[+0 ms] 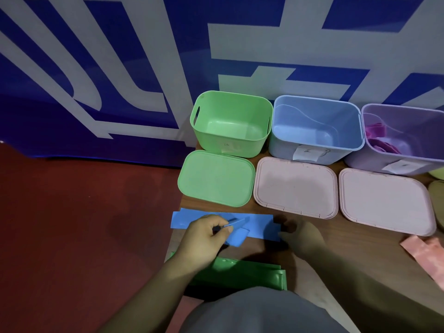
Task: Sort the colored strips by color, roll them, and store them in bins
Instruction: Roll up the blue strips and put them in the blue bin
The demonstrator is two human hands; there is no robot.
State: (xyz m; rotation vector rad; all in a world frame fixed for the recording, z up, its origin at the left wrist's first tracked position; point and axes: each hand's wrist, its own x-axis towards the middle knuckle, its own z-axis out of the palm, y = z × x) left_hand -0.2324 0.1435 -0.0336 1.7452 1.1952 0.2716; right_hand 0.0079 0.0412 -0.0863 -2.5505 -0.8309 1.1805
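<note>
Blue strips (258, 224) lie stacked across the near left part of the wooden table (355, 246). My left hand (204, 239) pinches a folded end of one blue strip (236, 236) and lifts it off the stack. My right hand (300, 236) rests with its fingertips on the right end of the blue stack. Green strips (240, 272) lie piled nearer to me, below my hands. At the back stand a green bin (230, 123) and a blue bin (314, 128), both with nothing inside, and a purple bin (403, 138) holding magenta rolls.
A green lid (216, 179) and two pale pink lids (296, 187) (384, 200) lie in front of the bins. Pink strips (425, 253) sit at the right edge. The table's left edge drops to a red floor (72, 224); a blue and white banner hangs behind.
</note>
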